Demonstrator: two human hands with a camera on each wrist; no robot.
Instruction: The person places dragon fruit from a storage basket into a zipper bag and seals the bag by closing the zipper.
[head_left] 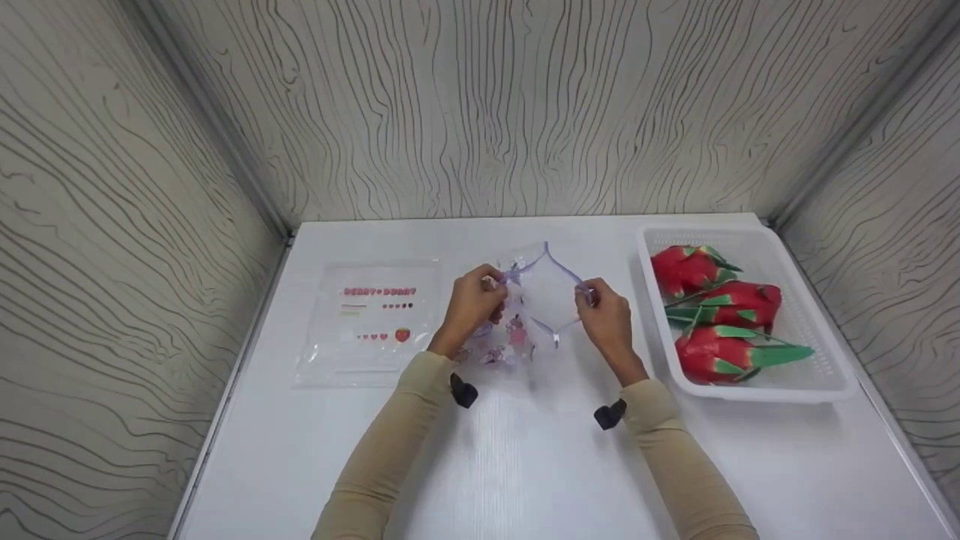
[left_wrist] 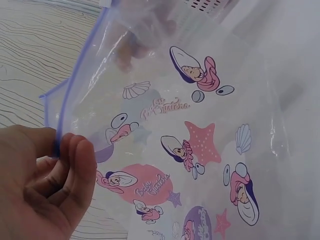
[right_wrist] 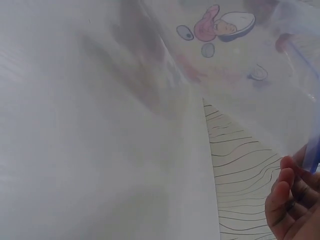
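Note:
Both hands hold a clear zip bag (head_left: pixel 517 330) with a purple zip edge and printed pink starfish, shells and cartoon figures. My left hand (head_left: pixel 475 304) pinches one side of its mouth, and my right hand (head_left: pixel 604 313) pinches the opposite side. Between them the mouth is spread wide into a diamond shape. In the left wrist view the left hand (left_wrist: pixel 50 180) grips the purple edge between thumb and fingers. The right hand (right_wrist: pixel 295 205) shows at the lower right of its wrist view, fingertips curled at the purple edge.
A second clear bag (head_left: pixel 367 322) with red lettering lies flat on the white table (head_left: pixel 495 465) at the left. To the right stands a white plastic basket (head_left: pixel 814 375) holding red dragon fruits (head_left: pixel 712 354) with green leaf tips. Patterned panels (head_left: pixel 480 112) enclose the back and sides.

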